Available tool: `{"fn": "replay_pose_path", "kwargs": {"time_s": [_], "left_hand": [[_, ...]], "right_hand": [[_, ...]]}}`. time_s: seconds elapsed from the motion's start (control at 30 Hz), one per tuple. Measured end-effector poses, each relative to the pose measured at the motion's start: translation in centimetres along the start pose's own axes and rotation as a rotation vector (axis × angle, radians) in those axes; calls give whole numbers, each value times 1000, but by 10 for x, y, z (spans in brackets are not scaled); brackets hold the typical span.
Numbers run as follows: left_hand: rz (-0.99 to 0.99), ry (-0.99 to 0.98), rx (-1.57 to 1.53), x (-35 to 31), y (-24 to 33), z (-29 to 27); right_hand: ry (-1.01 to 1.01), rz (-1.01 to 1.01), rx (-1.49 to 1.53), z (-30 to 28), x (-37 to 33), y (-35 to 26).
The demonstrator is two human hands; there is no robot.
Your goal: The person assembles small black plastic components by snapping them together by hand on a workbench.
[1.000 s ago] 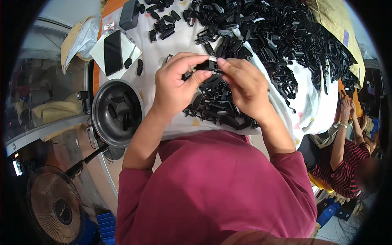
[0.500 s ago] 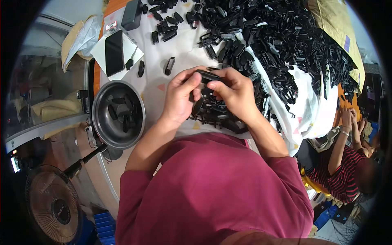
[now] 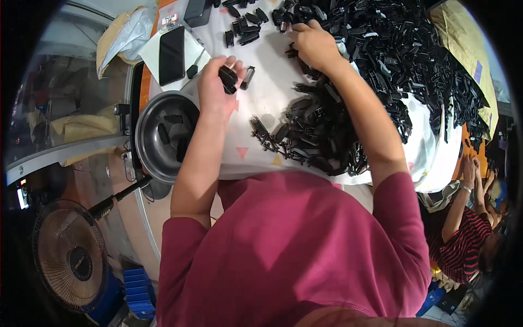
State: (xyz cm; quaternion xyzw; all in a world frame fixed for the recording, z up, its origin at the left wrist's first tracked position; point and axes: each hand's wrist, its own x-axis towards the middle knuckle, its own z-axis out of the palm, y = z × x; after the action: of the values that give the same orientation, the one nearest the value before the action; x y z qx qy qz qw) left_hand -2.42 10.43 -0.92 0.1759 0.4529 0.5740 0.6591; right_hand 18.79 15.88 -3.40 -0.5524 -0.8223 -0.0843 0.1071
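Left of upper centre, the left hand (image 3: 210, 87) curls around a black piece (image 3: 227, 80), seemingly cradling it to free the right hand (image 3: 316, 48). At upper centre, that hand bends over a heap's (image 3: 381, 65) edge; hidden fingertips leave its grip unclear.

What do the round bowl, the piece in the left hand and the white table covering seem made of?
Bowl: probably metal, smooth and grey, judging by its shiny rim.
Piece in the left hand: likely hard plastic, black, with glossy highlights.
White table covering: cloth or thin plastic; its dull, triangle-patterned surface leaves that open.
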Motion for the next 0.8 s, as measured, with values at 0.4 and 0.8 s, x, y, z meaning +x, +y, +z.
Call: {"fn": "replay_pose_path", "kwargs": {"time_s": [0.4, 0.8], "left_hand": [[458, -212, 2095, -1, -11, 3], [693, -710, 1604, 15, -49, 69]], "right_hand": [[222, 311, 901, -45, -55, -13], [330, 780, 1362, -83, -122, -17]]}}
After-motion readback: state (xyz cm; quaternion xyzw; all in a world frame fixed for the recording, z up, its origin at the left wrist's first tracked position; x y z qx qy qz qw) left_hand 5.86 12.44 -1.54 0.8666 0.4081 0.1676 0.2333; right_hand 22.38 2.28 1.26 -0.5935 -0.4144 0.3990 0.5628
